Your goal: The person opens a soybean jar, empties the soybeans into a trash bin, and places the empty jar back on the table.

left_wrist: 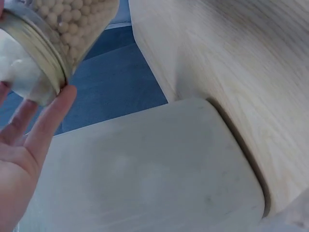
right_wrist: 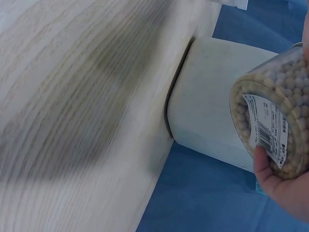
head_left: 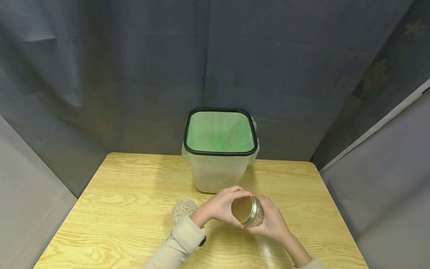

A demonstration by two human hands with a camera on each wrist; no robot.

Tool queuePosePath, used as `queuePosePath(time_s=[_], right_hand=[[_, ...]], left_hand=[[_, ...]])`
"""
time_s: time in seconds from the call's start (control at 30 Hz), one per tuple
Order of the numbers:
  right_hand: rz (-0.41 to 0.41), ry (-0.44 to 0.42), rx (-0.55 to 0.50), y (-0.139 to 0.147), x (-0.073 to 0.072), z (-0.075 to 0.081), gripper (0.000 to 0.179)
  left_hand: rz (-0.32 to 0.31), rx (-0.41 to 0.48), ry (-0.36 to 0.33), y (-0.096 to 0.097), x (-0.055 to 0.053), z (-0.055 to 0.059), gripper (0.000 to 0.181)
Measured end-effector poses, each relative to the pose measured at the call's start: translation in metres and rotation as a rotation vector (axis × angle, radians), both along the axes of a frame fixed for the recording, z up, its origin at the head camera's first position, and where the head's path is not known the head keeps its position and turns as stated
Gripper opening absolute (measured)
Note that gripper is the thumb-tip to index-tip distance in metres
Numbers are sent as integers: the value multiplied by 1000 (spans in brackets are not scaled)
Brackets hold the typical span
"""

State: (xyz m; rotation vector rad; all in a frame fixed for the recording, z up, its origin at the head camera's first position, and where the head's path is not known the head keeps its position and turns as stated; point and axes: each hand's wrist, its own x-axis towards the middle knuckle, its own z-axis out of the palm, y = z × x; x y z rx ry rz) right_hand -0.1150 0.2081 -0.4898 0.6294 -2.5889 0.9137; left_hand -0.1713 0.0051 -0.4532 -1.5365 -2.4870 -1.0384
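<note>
A clear jar of small round beige beans is held above the table, tipped on its side with its metal lid facing left. My left hand holds the lid by its rim, thumb and fingers spread around the edge, as the left wrist view shows too. On the jar's body, my right hand grips from the right, with a fingertip against the bottom near a white printed label. Beside my left wrist stands a small clear tub of similar pale beans, partly hidden by the arm.
A whitish bin with a black rim and a greenish liner stands at the back of the wooden table, just beyond my hands. Dark curtains hang behind the table's far edge.
</note>
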Motion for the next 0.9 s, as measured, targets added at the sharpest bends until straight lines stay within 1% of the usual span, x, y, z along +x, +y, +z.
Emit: queuePosePath(time_s=[0.1, 0.17, 0.23, 0.33, 0.37, 0.4, 0.47, 0.5, 0.53, 0.67, 0.73, 0.77, 0.8, 0.9], right_hand=[[-30, -6, 2, -2, 1, 0, 94], [-47, -2, 4, -3, 2, 1, 94], [-60, 13, 0, -5, 2, 1, 92], [-74, 45, -6, -8, 1, 2, 90], [-76, 55, -5, -8, 1, 3, 89], [-79, 62, -6, -9, 0, 3, 89], [-80, 60, -5, -9, -1, 3, 91], [-77, 54, -6, -8, -1, 4, 92], [-74, 50, -5, -7, -1, 4, 92], [-43, 27, -10, -3, -1, 5, 97], [-35, 21, -10, -2, -1, 6, 99], [-29, 16, -12, -1, -1, 6, 99], [-27, 12, -13, -1, -1, 6, 98], [-19, 14, -3, -1, 0, 6, 95]], left_hand=[[75, 7, -9, 2, 1, 0, 85], [137, 1, -27, 4, 2, -1, 82], [200, -8, -67, 6, 3, 0, 79], [307, -21, -159, 9, 6, 1, 72], [334, -20, -188, 10, 7, 2, 71], [355, -19, -209, 11, 8, 2, 71], [372, -31, -216, 11, 9, 4, 74], [360, -41, -205, 10, 9, 4, 79], [330, -51, -179, 8, 9, 4, 85], [121, -84, -33, 1, 5, 6, 101], [28, -97, 42, -2, 3, 7, 100], [0, -103, 68, -3, 3, 8, 97], [-16, -111, 91, -4, 2, 8, 96], [-24, -97, 112, -4, 1, 8, 91]])
